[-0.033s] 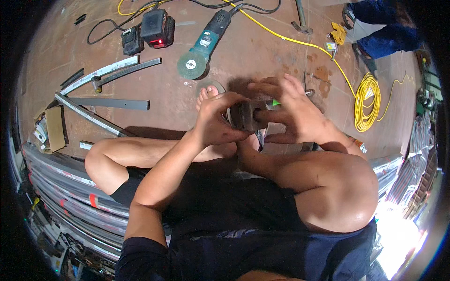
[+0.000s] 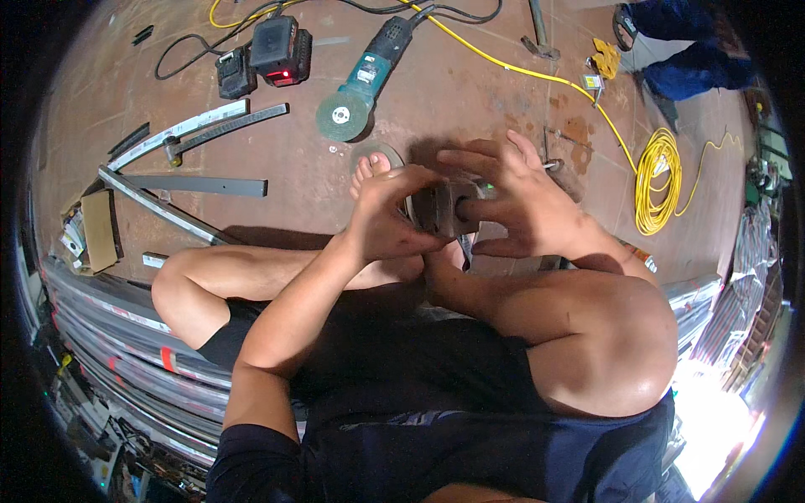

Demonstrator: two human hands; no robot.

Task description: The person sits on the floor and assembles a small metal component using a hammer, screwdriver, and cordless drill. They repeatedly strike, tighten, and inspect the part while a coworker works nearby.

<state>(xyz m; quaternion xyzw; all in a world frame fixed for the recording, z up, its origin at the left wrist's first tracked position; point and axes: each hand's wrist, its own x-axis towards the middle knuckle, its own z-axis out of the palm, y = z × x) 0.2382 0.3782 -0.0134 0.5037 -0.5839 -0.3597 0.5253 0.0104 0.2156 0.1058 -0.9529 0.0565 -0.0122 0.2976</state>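
In front of my shins I hold a dark, box-like metal piece [image 2: 442,210] with a dark round spot on its right end. My left hand [image 2: 387,214] is closed round its left side, thumb below and fingers above. My right hand [image 2: 532,205] is at the right end, one fingertip against the round spot, the thumb lower and the upper fingers spread. Part of the piece is hidden by my fingers, and its exact kind cannot be made out. Beyond my hands, a teal angle grinder [image 2: 369,77] with a disc lies on the floor.
Metal bars [image 2: 197,185] lie at the left, near a cardboard box [image 2: 99,230]. A battery charger with a red light [image 2: 282,52] stands far left. At the right are a coiled yellow cord [image 2: 657,186], a hammer [image 2: 539,38] and another person's legs [image 2: 696,71]. Wrapped lengths [image 2: 142,335] lie beside me.
The upper fingers of my right hand have shifted slightly left. The other person's foot has moved a little. My left hand keeps its hold on the metal piece.
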